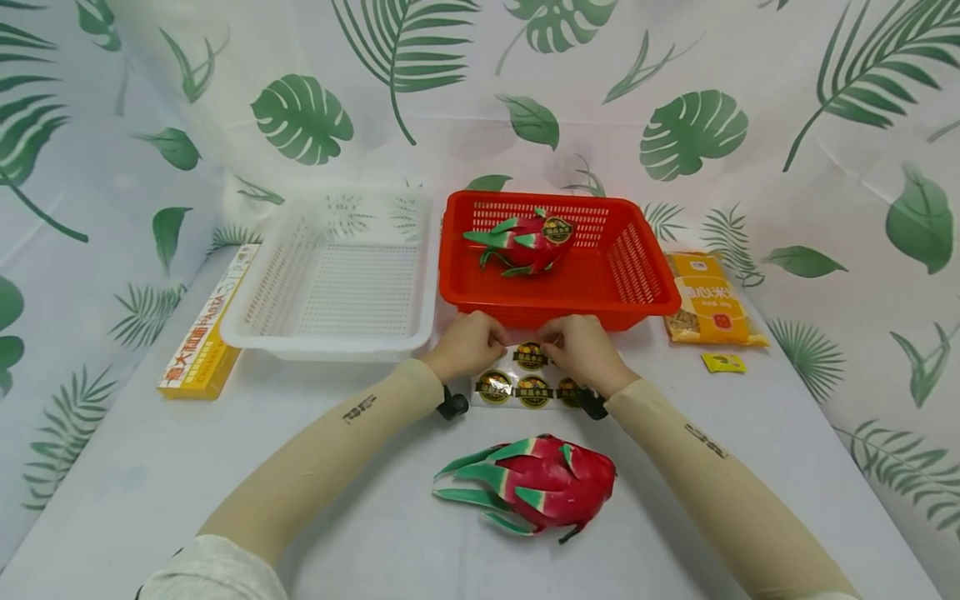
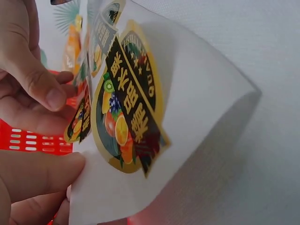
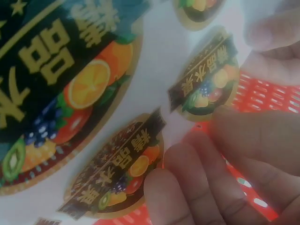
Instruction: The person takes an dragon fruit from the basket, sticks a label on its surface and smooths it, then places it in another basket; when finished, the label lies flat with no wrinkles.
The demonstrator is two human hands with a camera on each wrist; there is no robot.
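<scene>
White table [image 1: 375, 542] runs past the head view's bottom, near edge cut off, with room either side of the sleeves [image 1: 330, 454]. Toward its far edge stand a white basket [image 1: 330, 342] and a red basket [image 1: 555, 310], a dragon fruit [image 1: 525, 247] inside the red; a second fruit [image 1: 562, 483] lies nearer. Between, a sticker sheet [image 1: 513, 373] is partly hidden: the left hand [image 1: 468, 343] pinches its edge; the right hand [image 1: 588, 354] bends its fingers against it, and whether they grip I cannot tell.
</scene>
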